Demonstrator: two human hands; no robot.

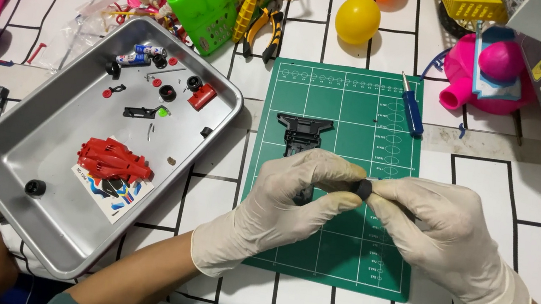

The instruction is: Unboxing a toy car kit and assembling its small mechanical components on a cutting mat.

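2 white-gloved hands — left hand [284,200], right hand [444,232] — pinched a small black rubber wheel [364,187] between them above the green cutting mat [327,253]. The black plastic toy-car chassis [302,135] lay bare at 12 o'clock; the red plastic car body [113,161] and loose parts waited in the grey metal tray [14,192] at 9 o'clock — much seemingly remained.

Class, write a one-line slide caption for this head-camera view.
Gloved left hand and right hand pinch a small black part above a green cutting mat, beside a metal tray.

Green cutting mat [348,113], red car body [113,159], yellow ball [357,19].
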